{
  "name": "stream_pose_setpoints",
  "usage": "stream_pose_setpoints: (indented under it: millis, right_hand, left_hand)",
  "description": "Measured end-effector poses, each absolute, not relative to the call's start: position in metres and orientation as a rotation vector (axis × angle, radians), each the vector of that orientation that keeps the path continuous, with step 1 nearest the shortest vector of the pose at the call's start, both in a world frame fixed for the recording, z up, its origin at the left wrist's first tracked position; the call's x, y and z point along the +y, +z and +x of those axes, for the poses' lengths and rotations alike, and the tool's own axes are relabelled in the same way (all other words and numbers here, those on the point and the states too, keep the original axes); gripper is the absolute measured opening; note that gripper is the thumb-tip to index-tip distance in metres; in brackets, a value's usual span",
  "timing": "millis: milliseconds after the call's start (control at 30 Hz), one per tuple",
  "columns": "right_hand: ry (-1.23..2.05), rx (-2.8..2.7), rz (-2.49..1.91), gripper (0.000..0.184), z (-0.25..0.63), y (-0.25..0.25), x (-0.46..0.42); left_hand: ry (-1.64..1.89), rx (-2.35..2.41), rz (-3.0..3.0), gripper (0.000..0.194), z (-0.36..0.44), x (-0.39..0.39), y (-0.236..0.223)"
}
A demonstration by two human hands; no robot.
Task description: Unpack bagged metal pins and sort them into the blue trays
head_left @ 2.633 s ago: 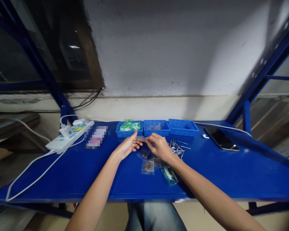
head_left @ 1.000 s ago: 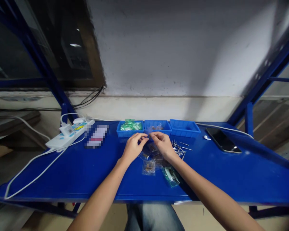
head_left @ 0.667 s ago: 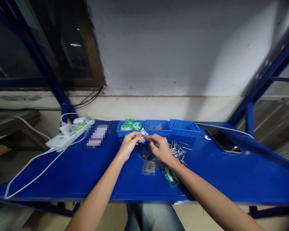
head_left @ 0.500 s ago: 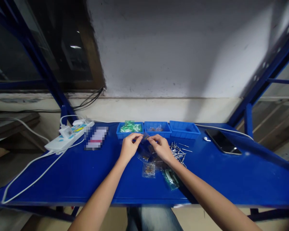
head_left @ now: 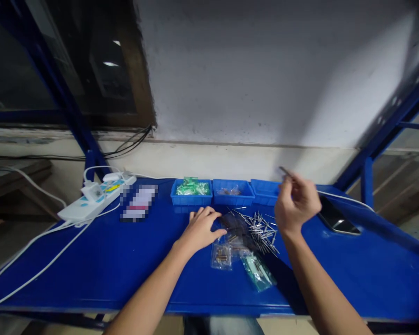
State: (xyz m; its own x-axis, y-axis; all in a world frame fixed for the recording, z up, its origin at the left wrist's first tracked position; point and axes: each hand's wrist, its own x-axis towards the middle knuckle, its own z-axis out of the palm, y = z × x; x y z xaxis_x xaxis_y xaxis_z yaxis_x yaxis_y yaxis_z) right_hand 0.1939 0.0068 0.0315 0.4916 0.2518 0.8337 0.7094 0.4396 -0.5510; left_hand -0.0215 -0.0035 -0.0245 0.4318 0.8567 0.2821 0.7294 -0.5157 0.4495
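Observation:
My left hand [head_left: 201, 229] is low over the table with thumb and fingers apart, at the left edge of some clear plastic packets. Closest to it are a dark see-through bag [head_left: 233, 223] and a packet of brass-coloured screws [head_left: 222, 257]. My right hand [head_left: 298, 202] is raised in front of the rightmost blue bin [head_left: 264, 191], fingers closed on a thin dark piece [head_left: 286, 173] that sticks out to the upper left; blur hides its kind. Between the hands lies a loose pile of silver pin-like rods [head_left: 261, 230]. A green-tinted packet [head_left: 258, 271] rests nearer the front edge.
Left of the rightmost bin stand a bin [head_left: 192, 200] of green-and-clear packets and a bin [head_left: 233, 199] of small clear packets. A black phone [head_left: 340, 218] lies at right. At left are a power strip [head_left: 91, 200], white cables and a pixelated item [head_left: 138, 203].
My hands, close together over the packets before, have parted. The right one has gone up and right with the thin dark piece; the left has lowered and opened.

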Motion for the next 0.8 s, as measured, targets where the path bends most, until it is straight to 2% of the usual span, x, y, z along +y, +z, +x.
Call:
stream_pose_setpoints:
  millis: [67, 133, 300, 433, 567, 800]
  right_hand:
    - [-0.496, -1.181, -1.161, 0.024, 0.202, 0.03, 0.016]
    - [-0.484, -1.468, -1.258, 0.027, 0.2, 0.021, 0.025]
    - [-0.413, -1.695, -1.47, 0.047, 0.18, -0.007, 0.026]
    - [-0.225, -1.858, -1.408, 0.04, 0.162, -0.015, 0.012]
    - [-0.006, -2.063, -1.348, 0.036, 0.141, -0.02, 0.001]
    - [0.146, -2.192, -1.328, 0.029, 0.133, -0.023, -0.004]
  left_hand:
    - [0.642, 1.434, 2.416, 0.026, -0.019, -0.001, -0.029]
    - [0.643, 1.491, 2.404, 0.017, -0.016, 0.003, -0.032]
    - [0.678, 1.462, 2.547, 0.02, -0.016, 0.016, -0.035]
    - [0.767, 1.639, 2.487, 0.025, -0.021, 0.017, -0.037]
    - [0.687, 1.852, 2.492, 0.026, -0.019, 0.012, -0.036]
    - [0.598, 1.823, 2.366, 0.022, -0.019, 0.01, -0.033]
